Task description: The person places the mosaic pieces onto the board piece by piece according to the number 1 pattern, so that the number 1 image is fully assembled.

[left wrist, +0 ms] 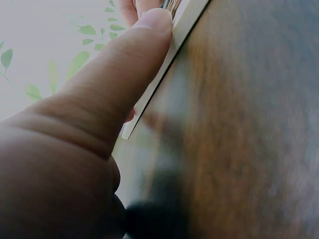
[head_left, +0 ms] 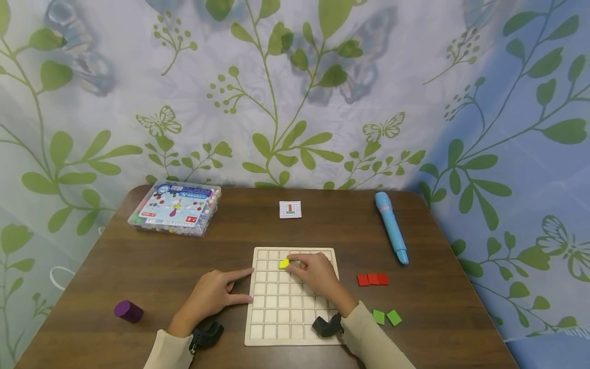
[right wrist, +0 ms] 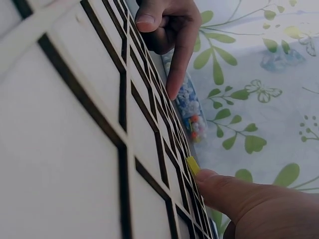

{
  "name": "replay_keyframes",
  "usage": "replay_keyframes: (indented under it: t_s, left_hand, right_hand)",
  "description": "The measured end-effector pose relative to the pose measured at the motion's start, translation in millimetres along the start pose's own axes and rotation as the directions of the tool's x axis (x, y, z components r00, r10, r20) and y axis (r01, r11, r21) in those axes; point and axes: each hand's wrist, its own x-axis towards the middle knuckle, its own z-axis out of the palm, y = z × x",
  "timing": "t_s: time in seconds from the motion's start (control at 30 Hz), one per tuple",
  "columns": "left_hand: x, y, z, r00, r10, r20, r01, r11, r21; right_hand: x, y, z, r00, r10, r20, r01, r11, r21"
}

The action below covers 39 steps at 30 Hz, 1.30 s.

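A small yellow tile (head_left: 283,263) sits tilted in the upper rows of the pale wooden grid board (head_left: 272,312), pinched by the grip of the right hand (head_left: 317,274), fingers curled on it. The left hand (head_left: 213,293) steadies the board's left edge, index finger and thumb straight against it. Red tiles (head_left: 372,279) and green tiles (head_left: 386,317) lie on the tabletop (head_left: 161,271) to the right.

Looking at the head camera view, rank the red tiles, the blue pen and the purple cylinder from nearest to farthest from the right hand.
From the right hand:
1. Red tiles, just to its right on the table.
2. Blue pen, farther right and toward the back.
3. Purple cylinder, far across at the left front, beyond the left hand.
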Motion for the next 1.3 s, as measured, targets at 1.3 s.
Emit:
replay_keyframes:
  t_s: [1.3]
  left_hand:
    - [-2.6,-1.3,3.7,1.000,-0.010,0.015,0.010,1.000,-0.017]
  right_hand:
    - [-5.9,-2.1,0.1,1.000,0.004,0.011,-0.003,0.999,-0.052]
